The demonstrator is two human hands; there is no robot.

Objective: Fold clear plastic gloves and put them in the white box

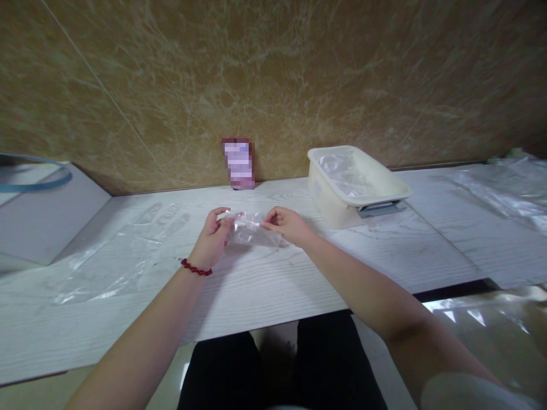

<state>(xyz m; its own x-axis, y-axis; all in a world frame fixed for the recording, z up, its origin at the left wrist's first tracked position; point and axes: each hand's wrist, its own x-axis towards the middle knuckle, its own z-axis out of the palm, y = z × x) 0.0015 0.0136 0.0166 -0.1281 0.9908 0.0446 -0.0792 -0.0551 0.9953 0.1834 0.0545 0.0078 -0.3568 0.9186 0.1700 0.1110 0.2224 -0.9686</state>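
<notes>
Head view: left hand (214, 232) and right hand (287, 224) pinch a clear, crinkled plastic bag (250, 230) between them over a white wood-grain table (256, 296); a cream rectangular plastic tub (335, 205) stands at its two o'clock.

Head view, facing forward and down.
Close above tabletop (265, 287); left hand (211, 236), right hand (290, 225) mid-frame, wall (277, 74) across top.

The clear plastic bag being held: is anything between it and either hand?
Nothing visible is: the left hand and right hand both hold the bag directly, and the cream tub stands off to the right.
</notes>
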